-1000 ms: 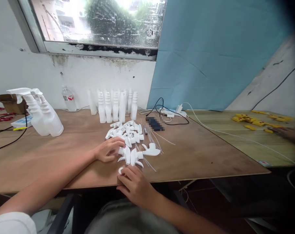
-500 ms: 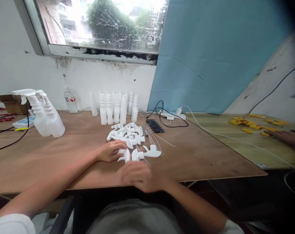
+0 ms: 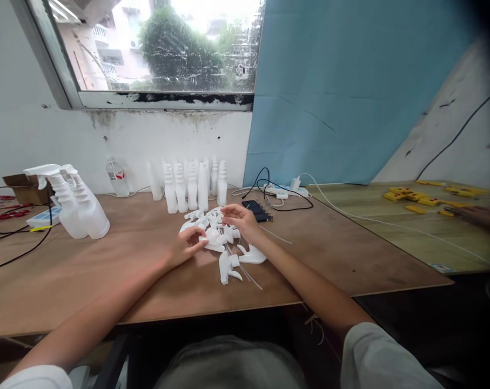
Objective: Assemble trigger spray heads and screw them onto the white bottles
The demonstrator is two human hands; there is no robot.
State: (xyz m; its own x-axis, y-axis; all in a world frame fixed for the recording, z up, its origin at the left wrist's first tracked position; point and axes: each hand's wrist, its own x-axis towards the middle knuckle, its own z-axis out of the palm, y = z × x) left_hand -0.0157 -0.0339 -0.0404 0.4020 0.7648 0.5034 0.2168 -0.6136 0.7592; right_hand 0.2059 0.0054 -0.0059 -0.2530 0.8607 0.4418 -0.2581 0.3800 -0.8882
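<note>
Set in the stained white wall (image 3: 188,132) is a bright window (image 3: 159,48) (its lower frame (image 3: 167,101) patchy black); a blue sheet (image 3: 321,108) hangs alongside, behind a brown table (image 3: 329,254) and a paler tabletop (image 3: 366,200).

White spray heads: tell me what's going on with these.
The person's left hand is on a white spray head at the near edge of a loose pile. The right hand is at the pile's right side. Headless bottles stand by the wall; two bottles with heads stand on the left.
</note>
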